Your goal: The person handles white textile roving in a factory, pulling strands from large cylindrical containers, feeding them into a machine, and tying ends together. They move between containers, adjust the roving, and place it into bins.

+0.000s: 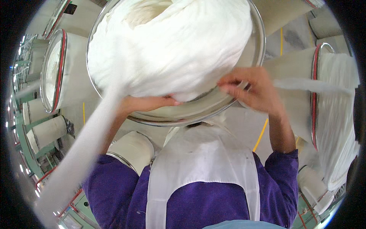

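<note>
A large round can (263,45) with a metal rim stands before me, heaped with thick white fibre sliver (183,53). My left hand (148,104) lies at the near edge of the heap, its visible fingers stretched out against the fibre. A loose, blurred strand of sliver (87,133) runs from the heap across my left wrist to the lower left. Over the right side of the rim, my right hand (253,89) is curled, thumb and fingertips close together; what they hold, if anything, is hidden. Behind that hand, a thin white strand (305,84) leads toward the can on the right.
At the right, another can (315,99) with a red-banded rim has sliver (335,126) spilling over its edge. A similar can (59,72) stands at the left. Smaller cans (133,149) and green machinery (38,126) surround me. Yellow lines (261,134) mark the grey floor.
</note>
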### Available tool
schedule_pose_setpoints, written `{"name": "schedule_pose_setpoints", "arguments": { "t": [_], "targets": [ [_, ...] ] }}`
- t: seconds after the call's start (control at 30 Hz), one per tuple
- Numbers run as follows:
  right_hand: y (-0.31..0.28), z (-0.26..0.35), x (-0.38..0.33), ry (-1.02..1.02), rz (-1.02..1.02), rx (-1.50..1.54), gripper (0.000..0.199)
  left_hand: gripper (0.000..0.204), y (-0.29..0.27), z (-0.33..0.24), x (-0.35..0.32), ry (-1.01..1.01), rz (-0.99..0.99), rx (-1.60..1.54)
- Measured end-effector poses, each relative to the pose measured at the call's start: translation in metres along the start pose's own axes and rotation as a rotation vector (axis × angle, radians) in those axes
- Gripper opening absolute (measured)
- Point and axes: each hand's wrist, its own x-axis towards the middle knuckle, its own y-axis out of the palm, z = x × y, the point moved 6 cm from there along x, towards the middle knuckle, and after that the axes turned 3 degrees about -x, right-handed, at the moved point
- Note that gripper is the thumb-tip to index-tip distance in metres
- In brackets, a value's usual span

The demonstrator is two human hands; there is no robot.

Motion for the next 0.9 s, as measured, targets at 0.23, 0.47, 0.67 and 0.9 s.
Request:
{"name": "schedule_pose_setpoints", "arguments": {
  "t": [0.23,0.47,0.67,0.9],
  "targets": [
    [0.063,0.014,-0.022,-0.374,0.033,-0.493,0.023,0.038,-0.014,0.013,-0.034,-0.049,-0.172,-0.072],
    [-0.011,-0.035,0.005,0.009,0.443,-0.54,0.035,0.048,0.011,-0.033,-0.025,-0.178,-0.115,0.056],
    [0.026,-0.063,0.019,0.274,0.891,-0.496,0.039,0.034,0.027,-0.089,0.024,0.235,-0.078,-0.293],
    [0.042,-0.092,0.026,0.159,0.865,-0.152,0.051,0.041,0.033,-0.085,0.012,0.262,0.01,-0.206]
  ]
}}
